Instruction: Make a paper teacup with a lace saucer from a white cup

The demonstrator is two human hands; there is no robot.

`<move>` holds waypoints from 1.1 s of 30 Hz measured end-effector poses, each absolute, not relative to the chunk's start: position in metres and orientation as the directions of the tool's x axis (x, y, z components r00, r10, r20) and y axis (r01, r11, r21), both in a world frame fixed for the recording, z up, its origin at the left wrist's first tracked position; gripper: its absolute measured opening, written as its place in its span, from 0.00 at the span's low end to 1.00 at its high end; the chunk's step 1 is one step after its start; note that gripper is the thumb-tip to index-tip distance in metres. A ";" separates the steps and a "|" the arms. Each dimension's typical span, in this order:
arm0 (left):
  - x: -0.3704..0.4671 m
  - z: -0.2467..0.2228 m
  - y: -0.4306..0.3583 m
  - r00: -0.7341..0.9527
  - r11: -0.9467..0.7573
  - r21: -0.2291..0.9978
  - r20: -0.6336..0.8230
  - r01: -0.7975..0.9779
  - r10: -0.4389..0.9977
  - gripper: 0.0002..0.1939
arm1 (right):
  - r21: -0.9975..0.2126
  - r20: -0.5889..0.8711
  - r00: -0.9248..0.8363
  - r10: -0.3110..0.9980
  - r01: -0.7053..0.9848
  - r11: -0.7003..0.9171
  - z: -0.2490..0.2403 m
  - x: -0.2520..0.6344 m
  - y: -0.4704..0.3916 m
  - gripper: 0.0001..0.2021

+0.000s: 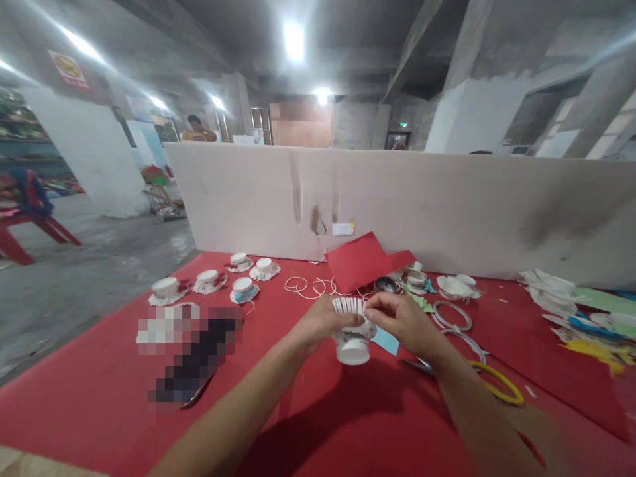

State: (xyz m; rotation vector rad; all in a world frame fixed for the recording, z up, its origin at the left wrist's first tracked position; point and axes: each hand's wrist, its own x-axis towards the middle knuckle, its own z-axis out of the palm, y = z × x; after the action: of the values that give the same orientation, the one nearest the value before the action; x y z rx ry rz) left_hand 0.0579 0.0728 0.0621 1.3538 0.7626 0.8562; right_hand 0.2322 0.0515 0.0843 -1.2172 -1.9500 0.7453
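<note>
A white paper cup, its rim cut into narrow strips, is held above the red table, its base turned towards me. My left hand is closed around the cup, thumb across its side. My right hand pinches at the right edge of the cut strips; its fingertips partly hide what they grip. Just behind the right hand lies a small light-blue paper piece. Scissors with a yellow handle lie on the table, partly covered by my right forearm.
Several cut cups stand base up at the left, near a pixelated dark object. A red sheet, tape roll and wire coils lie behind my hands. Paper scraps cover the right. A white board borders the back.
</note>
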 end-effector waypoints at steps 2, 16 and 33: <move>0.058 0.062 0.073 0.486 0.031 0.996 0.013 -0.081 0.874 0.07 | -0.764 0.271 -0.316 0.909 0.504 0.403 0.085 0.232 0.051 0.06; 0.057 0.064 0.072 0.499 0.146 0.977 -0.051 -0.154 0.865 0.06 | -0.497 0.477 -0.392 0.787 0.618 0.609 0.091 0.226 0.042 0.07; 0.054 0.063 0.072 0.572 0.106 0.991 -0.042 -0.078 0.819 0.09 | -0.503 0.453 -0.477 0.753 0.561 0.658 0.102 0.232 0.031 0.10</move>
State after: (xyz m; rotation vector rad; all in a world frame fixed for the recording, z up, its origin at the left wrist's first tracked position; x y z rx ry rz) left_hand 0.0536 0.0722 0.0634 1.3046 0.7207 0.7534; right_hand 0.2322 0.0306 0.1021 -1.0121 -2.2126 0.3764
